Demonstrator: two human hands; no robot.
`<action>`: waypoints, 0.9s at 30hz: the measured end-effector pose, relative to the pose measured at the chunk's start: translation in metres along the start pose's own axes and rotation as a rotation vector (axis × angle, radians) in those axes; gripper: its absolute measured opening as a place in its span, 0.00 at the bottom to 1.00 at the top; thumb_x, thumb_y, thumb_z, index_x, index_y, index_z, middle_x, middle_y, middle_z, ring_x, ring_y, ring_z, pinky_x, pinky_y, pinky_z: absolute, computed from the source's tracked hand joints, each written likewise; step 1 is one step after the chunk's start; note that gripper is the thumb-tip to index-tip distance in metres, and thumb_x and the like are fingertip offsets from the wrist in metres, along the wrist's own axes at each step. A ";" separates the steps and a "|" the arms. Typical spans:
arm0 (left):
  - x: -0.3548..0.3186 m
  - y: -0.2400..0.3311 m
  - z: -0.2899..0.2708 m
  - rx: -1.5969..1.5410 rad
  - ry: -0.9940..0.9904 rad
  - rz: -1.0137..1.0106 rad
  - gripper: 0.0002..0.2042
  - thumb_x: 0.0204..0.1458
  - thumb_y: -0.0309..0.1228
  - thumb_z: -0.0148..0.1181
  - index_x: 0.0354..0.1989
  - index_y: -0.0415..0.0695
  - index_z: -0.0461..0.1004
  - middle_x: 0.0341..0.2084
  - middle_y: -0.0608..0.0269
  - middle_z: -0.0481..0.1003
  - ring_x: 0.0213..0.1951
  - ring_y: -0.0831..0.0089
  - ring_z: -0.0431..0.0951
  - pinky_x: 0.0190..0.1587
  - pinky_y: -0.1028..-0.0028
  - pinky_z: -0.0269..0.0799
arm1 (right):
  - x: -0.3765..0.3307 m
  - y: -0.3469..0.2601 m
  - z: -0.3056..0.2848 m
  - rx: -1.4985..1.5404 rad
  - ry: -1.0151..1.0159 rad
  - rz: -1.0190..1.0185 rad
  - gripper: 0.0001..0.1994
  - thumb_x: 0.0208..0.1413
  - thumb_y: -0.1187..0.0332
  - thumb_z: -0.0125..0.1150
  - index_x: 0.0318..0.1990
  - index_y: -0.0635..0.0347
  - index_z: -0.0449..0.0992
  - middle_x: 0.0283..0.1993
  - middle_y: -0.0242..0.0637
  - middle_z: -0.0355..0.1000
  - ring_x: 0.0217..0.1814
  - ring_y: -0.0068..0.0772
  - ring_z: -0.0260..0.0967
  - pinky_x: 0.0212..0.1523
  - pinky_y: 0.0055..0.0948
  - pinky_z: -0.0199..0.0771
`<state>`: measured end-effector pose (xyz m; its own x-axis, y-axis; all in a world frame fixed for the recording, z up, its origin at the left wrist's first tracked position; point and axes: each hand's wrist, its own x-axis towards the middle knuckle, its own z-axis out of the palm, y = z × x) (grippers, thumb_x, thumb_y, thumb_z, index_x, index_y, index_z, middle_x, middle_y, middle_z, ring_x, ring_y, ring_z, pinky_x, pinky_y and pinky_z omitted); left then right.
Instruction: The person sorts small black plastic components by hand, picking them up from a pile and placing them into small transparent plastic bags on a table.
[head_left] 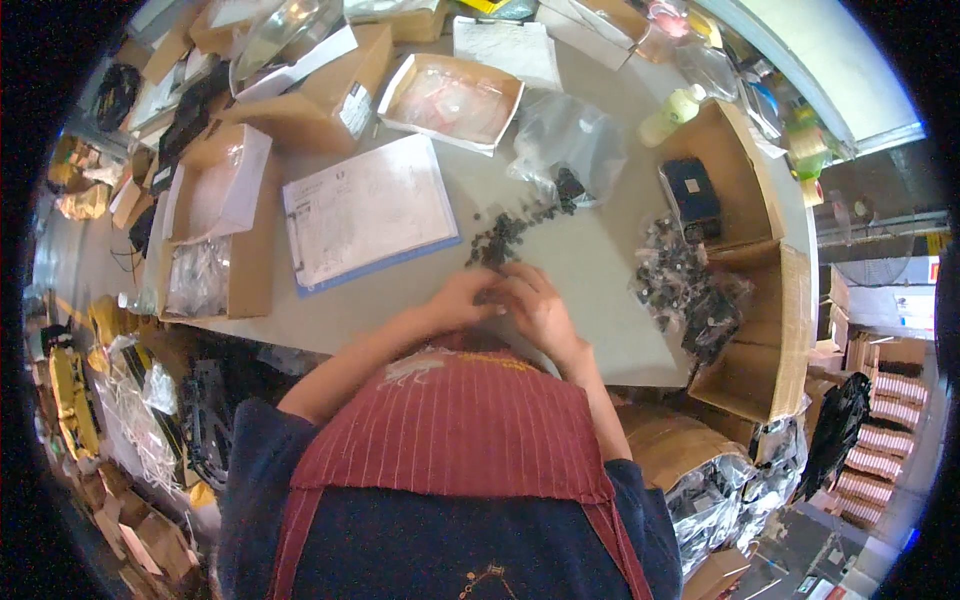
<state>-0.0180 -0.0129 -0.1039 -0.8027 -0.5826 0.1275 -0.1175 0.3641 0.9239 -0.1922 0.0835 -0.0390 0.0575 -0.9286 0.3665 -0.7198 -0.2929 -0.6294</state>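
Observation:
Both my hands meet at the table's near edge, just in front of my red striped apron (450, 425). My left hand (465, 297) is closed, its fingers curled against the right one. Fingers bent, my right hand (540, 308) closes in from the other side. Whatever lies between them is hidden or too small to name. Right beyond my fingertips is a loose pile of small black parts (497, 240), which trails off to the right toward a clear plastic bag (575, 140) with more black parts at its mouth.
A clipboard with paper (370, 210) lies left of the pile. Further left stands a cardboard box (250, 270) with clear bags. Small bagged parts (685, 285) spill beside an open carton (770, 320) at the right. A shallow white-rimmed box (450, 100) and a bottle (672, 115) stand farther back.

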 end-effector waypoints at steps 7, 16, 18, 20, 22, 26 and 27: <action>0.013 0.032 -0.007 -0.155 0.047 -0.384 0.15 0.58 0.39 0.62 0.47 0.40 0.78 0.37 0.57 0.81 0.40 0.67 0.80 0.46 0.66 0.74 | -0.005 0.003 -0.009 0.078 0.057 0.281 0.07 0.54 0.74 0.63 0.41 0.61 0.75 0.40 0.45 0.74 0.38 0.49 0.75 0.38 0.43 0.75; 0.022 0.054 -0.018 0.096 0.025 -0.194 0.06 0.57 0.28 0.60 0.40 0.41 0.75 0.33 0.58 0.78 0.37 0.69 0.78 0.44 0.71 0.73 | 0.004 0.001 -0.010 0.253 0.145 0.278 0.07 0.57 0.73 0.66 0.40 0.64 0.77 0.37 0.43 0.76 0.36 0.38 0.75 0.37 0.33 0.74; 0.028 0.063 -0.026 0.128 -0.048 -0.248 0.06 0.56 0.28 0.61 0.40 0.42 0.76 0.33 0.55 0.78 0.37 0.65 0.79 0.42 0.70 0.74 | 0.007 0.002 -0.014 0.298 0.015 0.354 0.08 0.57 0.72 0.64 0.43 0.63 0.76 0.39 0.46 0.76 0.40 0.47 0.76 0.42 0.38 0.76; 0.034 0.067 -0.030 0.137 -0.050 -0.190 0.06 0.56 0.28 0.61 0.40 0.41 0.76 0.32 0.56 0.78 0.36 0.65 0.79 0.41 0.69 0.74 | 0.007 0.011 -0.015 0.326 -0.006 0.374 0.08 0.57 0.72 0.63 0.43 0.63 0.76 0.40 0.46 0.76 0.41 0.47 0.77 0.42 0.38 0.76; 0.040 0.069 -0.032 0.142 -0.058 -0.128 0.06 0.56 0.29 0.62 0.39 0.41 0.77 0.31 0.56 0.79 0.35 0.65 0.80 0.39 0.69 0.74 | 0.007 0.017 -0.017 0.349 -0.023 0.397 0.09 0.58 0.71 0.63 0.44 0.63 0.76 0.40 0.46 0.77 0.41 0.46 0.77 0.43 0.38 0.76; 0.056 0.071 -0.036 0.170 -0.059 -0.149 0.06 0.54 0.29 0.64 0.36 0.41 0.78 0.28 0.58 0.80 0.31 0.67 0.80 0.36 0.70 0.74 | 0.015 0.017 -0.031 0.347 -0.060 0.417 0.07 0.59 0.70 0.63 0.43 0.62 0.78 0.39 0.42 0.78 0.39 0.37 0.76 0.41 0.35 0.75; 0.061 0.071 -0.036 0.170 -0.047 -0.161 0.06 0.53 0.29 0.65 0.35 0.41 0.79 0.27 0.58 0.80 0.30 0.69 0.80 0.36 0.71 0.74 | 0.016 0.018 -0.034 0.371 -0.086 0.446 0.08 0.59 0.68 0.62 0.44 0.61 0.78 0.40 0.45 0.77 0.41 0.43 0.77 0.43 0.38 0.76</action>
<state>-0.0538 -0.0487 -0.0171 -0.7918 -0.6097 -0.0371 -0.3395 0.3888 0.8565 -0.2280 0.0711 -0.0208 -0.1281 -0.9911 -0.0363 -0.3978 0.0848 -0.9135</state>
